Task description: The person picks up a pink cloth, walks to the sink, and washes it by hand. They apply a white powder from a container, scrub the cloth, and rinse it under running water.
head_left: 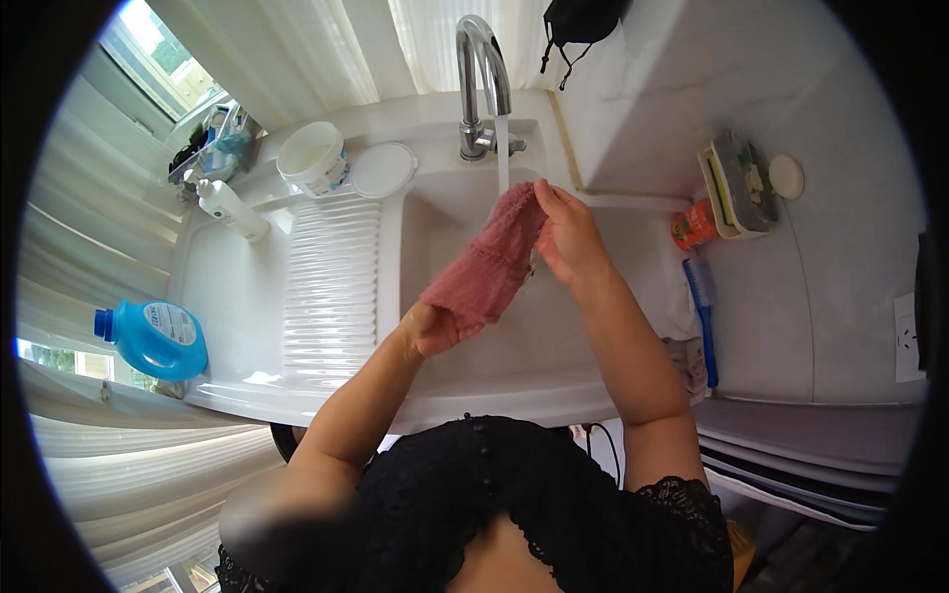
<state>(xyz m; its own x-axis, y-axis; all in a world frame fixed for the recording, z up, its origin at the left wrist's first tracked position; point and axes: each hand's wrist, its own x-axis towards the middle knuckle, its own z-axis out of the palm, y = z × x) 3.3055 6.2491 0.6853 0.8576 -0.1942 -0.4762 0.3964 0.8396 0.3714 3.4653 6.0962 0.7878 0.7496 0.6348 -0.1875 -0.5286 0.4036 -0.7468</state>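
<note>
A wet dusty-pink cloth [481, 259], perhaps a small knitted garment, is stretched between my hands over the white sink basin [425, 212]. My left hand [441, 330] grips its lower left end, the fingers partly tucked beneath it. At the upper right end, my right hand [571, 235] pinches the fabric between thumb and fingers. Water [502, 148] runs from the chrome faucet [481, 84] onto the upper part of the cloth.
Left of the basin lies a ribbed washboard [331, 287]. Around it stand a white tub [311, 158], its lid [385, 170], a pump bottle [232, 210] and a blue detergent jug [156, 339]. To the right are a blue brush [702, 316] and a wall-mounted holder [736, 193].
</note>
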